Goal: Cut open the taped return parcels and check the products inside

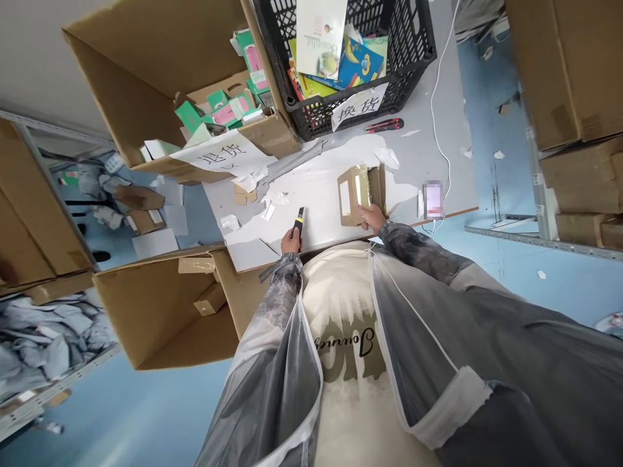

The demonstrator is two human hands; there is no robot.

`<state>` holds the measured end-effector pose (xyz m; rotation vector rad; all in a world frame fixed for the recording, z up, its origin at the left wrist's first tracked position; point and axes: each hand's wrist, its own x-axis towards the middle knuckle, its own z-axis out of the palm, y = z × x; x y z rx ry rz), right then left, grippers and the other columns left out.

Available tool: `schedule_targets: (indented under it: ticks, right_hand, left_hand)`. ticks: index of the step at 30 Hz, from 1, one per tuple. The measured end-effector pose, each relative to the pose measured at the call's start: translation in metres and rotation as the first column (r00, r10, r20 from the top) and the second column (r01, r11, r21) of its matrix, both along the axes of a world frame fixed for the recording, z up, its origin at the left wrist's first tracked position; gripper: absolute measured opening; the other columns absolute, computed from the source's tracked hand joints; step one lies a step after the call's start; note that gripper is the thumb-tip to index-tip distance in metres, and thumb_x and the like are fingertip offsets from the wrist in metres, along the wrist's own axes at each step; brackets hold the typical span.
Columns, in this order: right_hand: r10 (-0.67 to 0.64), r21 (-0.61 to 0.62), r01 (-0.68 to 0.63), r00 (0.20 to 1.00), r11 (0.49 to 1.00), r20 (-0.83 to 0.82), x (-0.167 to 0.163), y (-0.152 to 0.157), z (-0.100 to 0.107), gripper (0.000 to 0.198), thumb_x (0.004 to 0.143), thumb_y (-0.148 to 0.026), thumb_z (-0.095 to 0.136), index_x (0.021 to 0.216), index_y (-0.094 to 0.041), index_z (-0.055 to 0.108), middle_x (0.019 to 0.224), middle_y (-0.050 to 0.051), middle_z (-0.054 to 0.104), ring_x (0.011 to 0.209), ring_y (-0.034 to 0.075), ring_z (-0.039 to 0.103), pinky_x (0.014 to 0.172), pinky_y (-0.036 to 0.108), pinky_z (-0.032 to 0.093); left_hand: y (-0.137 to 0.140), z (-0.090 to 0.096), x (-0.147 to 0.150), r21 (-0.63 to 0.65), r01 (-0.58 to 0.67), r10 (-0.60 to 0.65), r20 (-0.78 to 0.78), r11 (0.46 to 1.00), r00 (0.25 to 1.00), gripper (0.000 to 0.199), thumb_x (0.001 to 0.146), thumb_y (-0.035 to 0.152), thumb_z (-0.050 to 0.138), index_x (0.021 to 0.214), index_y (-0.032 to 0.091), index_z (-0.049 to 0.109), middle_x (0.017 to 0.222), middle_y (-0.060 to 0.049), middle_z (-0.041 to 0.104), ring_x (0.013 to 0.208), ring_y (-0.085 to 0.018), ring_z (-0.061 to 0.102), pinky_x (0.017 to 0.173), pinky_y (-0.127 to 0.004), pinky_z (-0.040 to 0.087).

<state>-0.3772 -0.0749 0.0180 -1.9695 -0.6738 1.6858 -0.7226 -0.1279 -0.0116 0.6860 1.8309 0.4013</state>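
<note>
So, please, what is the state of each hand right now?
Left hand: closed, holding apparently a black-yellow utility knife.
Right hand: closed on the edge of a small cardboard box.

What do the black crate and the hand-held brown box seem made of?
The black crate looks like moulded plastic, low sheen, given its regular lattice walls. The brown box is probably cardboard: matte, flat faces, with glossy tape.

Showed a glossy blue floor [165, 408] littered with paper scraps [542, 275] and catching pale light at lower left, metal shelving [548, 243] on both sides near brown cartons [579, 78], crumpled grey packaging [48, 340] heaped at left, and a whitish tabletop [314, 178] between.
</note>
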Motion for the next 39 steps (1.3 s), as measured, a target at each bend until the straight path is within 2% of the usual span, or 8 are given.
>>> schedule_targets:
  ticks: [4,7,10,14,17,25,33,39]
  right_hand:
    - [0.181,0.053,-0.196,0.961,0.979,0.209,-0.001,0.013,0.004,0.049,0.114,-0.066,0.081,0.114,-0.017,0.082,0.089,0.01,0.082,0.067,0.024,0.075,0.061,0.033,0.064]
    - [0.424,-0.01,-0.537,0.655,0.844,0.625,-0.004,0.016,0.014,0.056,0.11,-0.055,0.084,0.146,-0.012,0.084,0.134,0.024,0.086,0.115,0.04,0.087,0.099,0.048,0.073]
    - [0.495,-0.061,-0.746,0.377,0.664,0.783,-0.001,0.015,0.028,0.083,0.113,-0.048,0.079,0.186,-0.013,0.058,0.171,0.029,0.069,0.147,0.048,0.076,0.123,0.057,0.066]
    - [0.446,-0.035,-0.882,0.203,0.469,0.872,0.016,0.022,0.037,0.091,0.117,-0.043,0.074,0.197,-0.018,0.041,0.195,0.024,0.045,0.187,0.051,0.031,0.149,0.073,0.037]
    - [0.409,-0.084,-0.793,0.218,0.604,0.886,0.022,0.031,0.026,0.112,0.113,-0.052,0.076,0.2,-0.005,0.023,0.205,0.029,0.02,0.192,0.053,0.011,0.152,0.076,0.028]
    - [0.417,-0.143,-0.588,0.361,0.796,0.834,-0.021,0.038,-0.028,0.139,0.092,-0.073,0.091,0.198,-0.01,0.027,0.203,0.034,0.02,0.169,0.055,0.049,0.133,0.071,0.057]
    - [-0.1,0.169,0.02,0.873,0.985,0.477,0.013,0.035,-0.011,0.064,0.088,-0.041,0.091,0.146,-0.021,0.076,0.135,0.013,0.087,0.12,0.027,0.085,0.106,0.04,0.075]
    - [-0.301,-0.124,0.294,0.952,0.948,-0.047,0.017,-0.009,0.004,0.047,0.1,-0.064,0.079,0.126,-0.025,0.08,0.085,0.003,0.086,0.084,0.029,0.088,0.071,0.04,0.076]
  left_hand:
    - [-0.038,-0.009,-0.005,-0.021,-0.039,0.04,0.008,0.999,0.999,0.062,0.112,0.068,0.068,0.148,0.019,0.079,0.072,0.003,0.068,0.05,-0.016,0.057,0.052,-0.026,0.048]
    - [-0.052,-0.014,-0.003,-0.021,-0.055,0.055,0.018,0.998,0.998,0.067,0.111,0.073,0.066,0.148,0.019,0.079,0.07,0.003,0.066,0.048,-0.015,0.056,0.052,-0.026,0.047]
    - [-0.056,-0.019,-0.002,-0.019,-0.072,0.072,0.027,0.997,0.997,0.068,0.11,0.075,0.066,0.147,0.019,0.08,0.067,0.003,0.064,0.046,-0.016,0.053,0.05,-0.027,0.045]
    - [-0.054,-0.025,-0.004,0.031,-0.095,0.093,0.053,0.995,0.994,0.072,0.112,0.074,0.067,0.155,0.017,0.078,0.064,0.003,0.063,0.045,-0.018,0.053,0.048,-0.029,0.043]
    - [-0.05,-0.028,-0.006,0.056,-0.075,0.071,0.075,0.996,0.995,0.068,0.114,0.069,0.065,0.156,0.017,0.079,0.064,0.004,0.063,0.044,-0.017,0.052,0.048,-0.029,0.043]
    - [-0.036,-0.032,-0.009,0.103,-0.074,0.053,0.193,0.992,0.98,0.063,0.111,0.07,0.071,0.146,0.018,0.082,0.063,0.005,0.062,0.044,-0.016,0.05,0.047,-0.027,0.04]
    - [-0.033,-0.031,-0.01,0.104,-0.157,0.124,0.27,0.982,0.955,0.053,0.112,0.061,0.072,0.143,0.019,0.083,0.065,0.005,0.062,0.046,-0.016,0.05,0.048,-0.027,0.042]
    - [-0.022,-0.034,0.011,0.024,-0.168,0.146,0.389,0.986,0.91,0.049,0.112,0.066,0.075,0.131,0.021,0.078,0.063,0.005,0.063,0.044,-0.014,0.05,0.044,-0.025,0.04]
